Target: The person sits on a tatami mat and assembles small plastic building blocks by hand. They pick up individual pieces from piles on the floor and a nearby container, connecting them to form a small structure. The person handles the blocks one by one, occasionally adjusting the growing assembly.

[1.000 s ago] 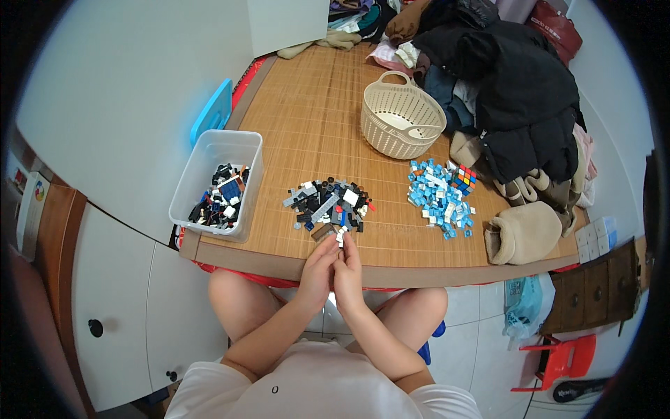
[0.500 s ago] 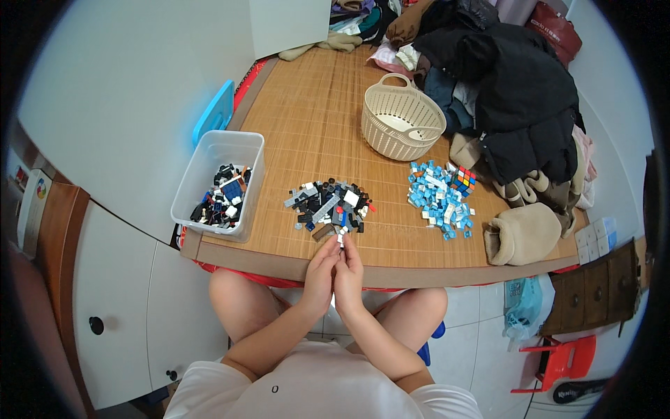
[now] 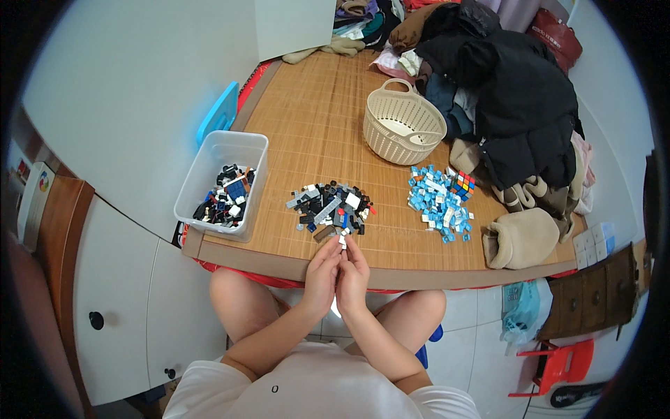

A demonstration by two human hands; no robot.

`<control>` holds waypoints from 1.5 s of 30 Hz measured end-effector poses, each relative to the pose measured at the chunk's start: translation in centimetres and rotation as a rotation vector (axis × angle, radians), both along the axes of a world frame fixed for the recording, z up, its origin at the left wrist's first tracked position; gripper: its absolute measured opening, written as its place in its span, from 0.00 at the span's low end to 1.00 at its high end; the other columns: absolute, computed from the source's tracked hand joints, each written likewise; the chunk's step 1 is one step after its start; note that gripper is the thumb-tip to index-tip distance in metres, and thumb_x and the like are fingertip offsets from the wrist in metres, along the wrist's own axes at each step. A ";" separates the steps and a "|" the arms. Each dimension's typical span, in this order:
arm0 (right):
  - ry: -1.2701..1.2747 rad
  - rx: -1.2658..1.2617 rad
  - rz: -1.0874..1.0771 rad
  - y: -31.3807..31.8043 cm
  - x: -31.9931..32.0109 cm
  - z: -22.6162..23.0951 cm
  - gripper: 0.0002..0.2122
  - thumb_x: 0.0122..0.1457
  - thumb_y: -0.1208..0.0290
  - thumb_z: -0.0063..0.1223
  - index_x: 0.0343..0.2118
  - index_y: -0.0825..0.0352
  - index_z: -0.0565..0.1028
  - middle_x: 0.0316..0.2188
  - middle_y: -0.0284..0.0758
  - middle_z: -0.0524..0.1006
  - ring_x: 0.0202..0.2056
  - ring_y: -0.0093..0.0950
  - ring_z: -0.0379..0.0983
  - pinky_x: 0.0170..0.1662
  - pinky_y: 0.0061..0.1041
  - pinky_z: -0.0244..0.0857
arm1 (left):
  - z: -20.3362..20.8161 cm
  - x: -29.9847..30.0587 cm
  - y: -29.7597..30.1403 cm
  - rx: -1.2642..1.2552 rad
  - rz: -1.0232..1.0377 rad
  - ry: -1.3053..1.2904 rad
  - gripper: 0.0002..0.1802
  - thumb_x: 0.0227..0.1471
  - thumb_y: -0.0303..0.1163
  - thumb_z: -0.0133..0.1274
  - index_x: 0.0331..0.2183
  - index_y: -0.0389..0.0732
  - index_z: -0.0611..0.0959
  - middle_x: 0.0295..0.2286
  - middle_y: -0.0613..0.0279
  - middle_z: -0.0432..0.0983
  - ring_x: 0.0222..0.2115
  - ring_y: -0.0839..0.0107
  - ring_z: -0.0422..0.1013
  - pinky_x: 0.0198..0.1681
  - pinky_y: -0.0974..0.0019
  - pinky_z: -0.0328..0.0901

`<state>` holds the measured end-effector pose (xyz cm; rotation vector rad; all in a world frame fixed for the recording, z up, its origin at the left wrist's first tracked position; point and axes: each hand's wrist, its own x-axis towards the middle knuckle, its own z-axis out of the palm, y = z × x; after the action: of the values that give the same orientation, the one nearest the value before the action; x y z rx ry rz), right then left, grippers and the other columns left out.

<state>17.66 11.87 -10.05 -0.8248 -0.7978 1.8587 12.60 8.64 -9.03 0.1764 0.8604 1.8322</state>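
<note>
Over the near border of the mat (image 3: 307, 105), the left hand (image 3: 322, 274) and right hand (image 3: 354, 274) come together, fingers pointing away from the person, pinching a small white piece (image 3: 343, 241) between their tips. The piece pokes out at the far end of the grip; from where I stand I can't tell which fingers bear on it, since the backs of the hands cover the rest.

Just beyond the fingertips lies the dark pile (image 3: 326, 208), mostly black and grey bricks with a few white, red and blue ones. A brown brick (image 3: 324, 233) sits at its near edge, close to the left fingers. The pile takes up the mat straight ahead of the grip.

To the left stands a clear tub (image 3: 259, 185), partly filled with mixed bricks (image 3: 225, 202), its walls rising around them. A blue lid (image 3: 218, 113) leans upright behind it.

Off to the right, well apart from the hands, spreads a blue pile (image 3: 436, 206) of blue and white pieces, with a puzzle cube (image 3: 463, 186) at its right side. A beige basket (image 3: 398, 112) stands beyond the piles, and a black coat (image 3: 523, 105) lies heaped among clothes along the right side of the mat.
</note>
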 end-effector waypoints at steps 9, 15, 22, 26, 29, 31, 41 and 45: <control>0.076 0.082 0.023 -0.9 -0.4 2.9 0.22 0.52 0.86 0.34 0.53 0.75 0.59 0.52 0.42 0.62 0.52 0.28 0.60 0.56 0.24 0.53 | 2.7 -0.3 -1.0 0.080 0.038 0.046 0.25 0.53 0.21 0.35 0.54 0.29 0.57 0.53 0.48 0.55 0.56 0.66 0.52 0.59 0.66 0.47; 0.110 0.164 0.094 -1.8 -1.4 5.0 0.22 0.54 0.85 0.34 0.54 0.74 0.59 0.55 0.40 0.60 0.55 0.28 0.56 0.58 0.24 0.48 | 4.8 -1.1 -2.1 0.124 0.094 0.093 0.25 0.53 0.21 0.35 0.54 0.29 0.58 0.53 0.49 0.55 0.56 0.66 0.51 0.59 0.65 0.47; 0.149 0.245 0.269 -2.8 -5.8 7.3 0.22 0.55 0.84 0.34 0.54 0.71 0.59 0.57 0.36 0.57 0.57 0.26 0.52 0.59 0.24 0.46 | 7.1 -4.9 -3.9 0.207 0.268 0.125 0.27 0.51 0.22 0.35 0.54 0.30 0.57 0.53 0.49 0.55 0.56 0.65 0.51 0.59 0.66 0.48; 0.158 0.283 0.384 -3.5 -10.1 9.0 0.21 0.54 0.85 0.34 0.54 0.72 0.61 0.57 0.38 0.56 0.58 0.28 0.51 0.59 0.25 0.45 | 8.9 -8.7 -5.0 0.247 0.393 0.188 0.29 0.48 0.25 0.35 0.54 0.30 0.57 0.53 0.48 0.53 0.57 0.64 0.50 0.59 0.66 0.47; 0.215 0.334 0.453 -3.6 -12.7 9.4 0.22 0.53 0.85 0.34 0.53 0.73 0.60 0.57 0.40 0.56 0.58 0.28 0.51 0.59 0.25 0.45 | 9.9 -11.0 -5.7 0.266 0.454 0.225 0.29 0.48 0.24 0.34 0.54 0.28 0.57 0.54 0.46 0.52 0.57 0.61 0.48 0.60 0.64 0.45; 0.186 0.372 0.486 -3.9 -13.8 9.6 0.22 0.52 0.85 0.33 0.54 0.74 0.59 0.57 0.40 0.56 0.59 0.29 0.50 0.60 0.25 0.44 | 9.5 -12.4 -6.4 0.270 0.481 0.247 0.29 0.47 0.23 0.34 0.53 0.27 0.57 0.54 0.45 0.52 0.58 0.61 0.47 0.60 0.63 0.44; 0.134 0.428 0.528 -4.8 -15.0 10.4 0.25 0.50 0.87 0.32 0.54 0.75 0.58 0.58 0.42 0.53 0.60 0.29 0.46 0.61 0.26 0.39 | 9.3 -14.6 -8.1 0.193 0.672 0.349 0.26 0.51 0.24 0.35 0.52 0.26 0.59 0.54 0.50 0.54 0.57 0.63 0.48 0.59 0.64 0.45; 0.125 0.414 0.501 -4.3 -14.3 9.8 0.24 0.50 0.87 0.34 0.54 0.74 0.59 0.58 0.40 0.55 0.60 0.28 0.47 0.62 0.26 0.39 | 9.2 -14.4 -8.3 0.172 0.724 0.364 0.26 0.50 0.23 0.35 0.52 0.27 0.60 0.54 0.52 0.56 0.57 0.65 0.49 0.59 0.65 0.44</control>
<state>3.33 7.55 -0.23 -0.2539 -1.3402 2.0385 -1.84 0.33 0.19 0.3470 1.1094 2.6077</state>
